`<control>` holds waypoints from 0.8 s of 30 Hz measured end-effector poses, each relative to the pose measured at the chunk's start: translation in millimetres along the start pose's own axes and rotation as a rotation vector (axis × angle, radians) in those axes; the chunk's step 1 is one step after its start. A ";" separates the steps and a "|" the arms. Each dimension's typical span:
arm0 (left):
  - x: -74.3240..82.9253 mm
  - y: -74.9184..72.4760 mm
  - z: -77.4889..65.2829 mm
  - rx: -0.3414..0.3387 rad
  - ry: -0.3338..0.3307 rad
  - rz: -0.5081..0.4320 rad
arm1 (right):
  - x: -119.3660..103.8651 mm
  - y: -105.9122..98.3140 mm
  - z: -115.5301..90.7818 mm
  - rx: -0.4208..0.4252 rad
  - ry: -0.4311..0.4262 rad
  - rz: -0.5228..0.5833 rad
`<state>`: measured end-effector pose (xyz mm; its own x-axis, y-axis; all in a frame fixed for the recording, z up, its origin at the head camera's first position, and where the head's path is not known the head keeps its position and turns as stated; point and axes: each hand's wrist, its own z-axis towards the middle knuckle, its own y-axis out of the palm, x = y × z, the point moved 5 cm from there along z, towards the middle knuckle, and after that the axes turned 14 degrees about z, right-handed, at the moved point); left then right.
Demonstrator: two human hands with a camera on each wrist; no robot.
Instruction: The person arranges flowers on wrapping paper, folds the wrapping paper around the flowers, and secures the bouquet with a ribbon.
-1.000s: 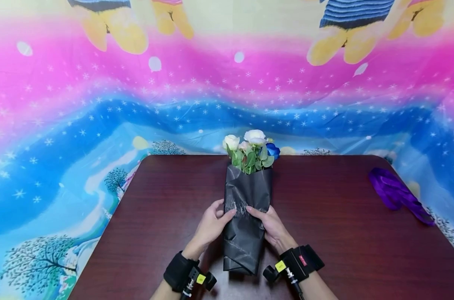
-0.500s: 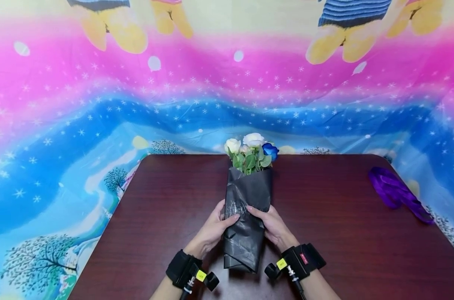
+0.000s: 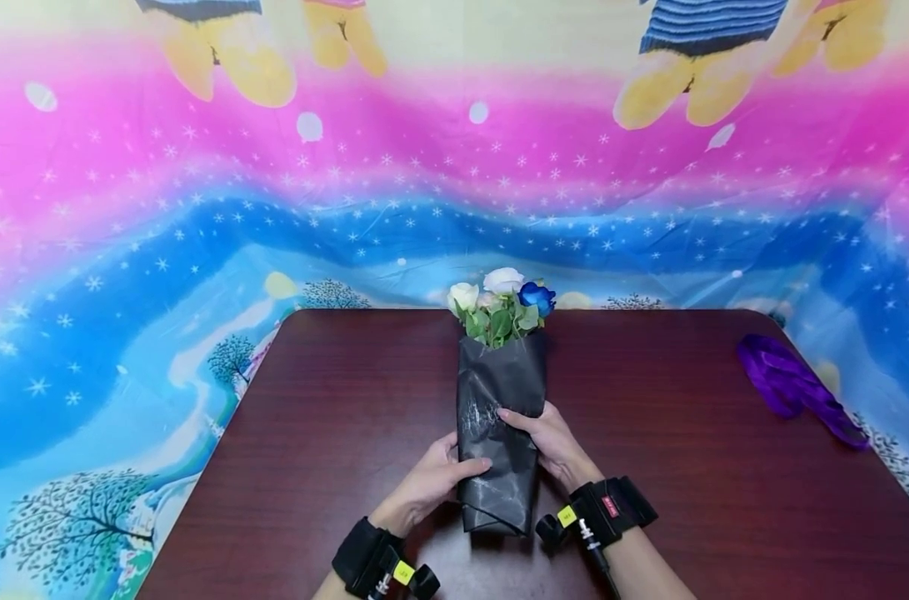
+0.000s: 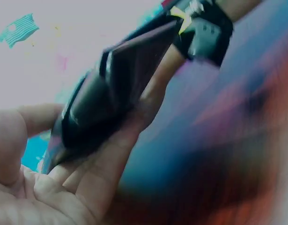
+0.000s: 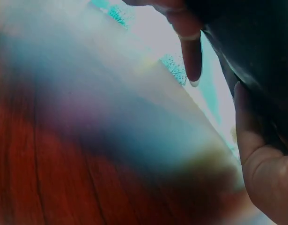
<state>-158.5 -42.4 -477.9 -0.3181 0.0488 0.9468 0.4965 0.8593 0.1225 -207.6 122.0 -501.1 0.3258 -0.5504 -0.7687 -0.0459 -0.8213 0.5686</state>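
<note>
Left hand (image 3: 435,477) and right hand (image 3: 551,437) grip a black paper-wrapped bouquet of white and blue flowers (image 3: 501,379). Light thumb pressure should limit creasing

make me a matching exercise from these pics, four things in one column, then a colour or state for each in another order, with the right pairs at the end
Column one
1. ribbon
2. wrapping
3. rightmost flower
4. table

Column two
A. blue, poking out of the wrapping's far end
B. dark reddish brown
C. black, held from both sides
D. purple, lying at the table's right edge

Right pairs: 1-D, 2-C, 3-A, 4-B
</note>
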 end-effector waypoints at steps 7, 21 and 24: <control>-20.3 3.9 3.1 -0.017 -0.014 -0.174 | 6.4 -4.4 10.4 0.038 -0.041 -0.112; -13.2 -4.4 -12.6 0.339 0.028 0.760 | 8.6 -6.3 16.6 0.176 -0.105 -0.294; -13.2 -3.9 -13.4 0.354 0.031 0.806 | 9.2 -6.2 16.7 0.195 -0.107 -0.330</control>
<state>-145.4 -53.3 -486.9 0.0458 0.6990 0.7136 0.2796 0.6768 -0.6810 -220.1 119.5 -516.7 0.2535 -0.2561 -0.9328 -0.1368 -0.9641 0.2275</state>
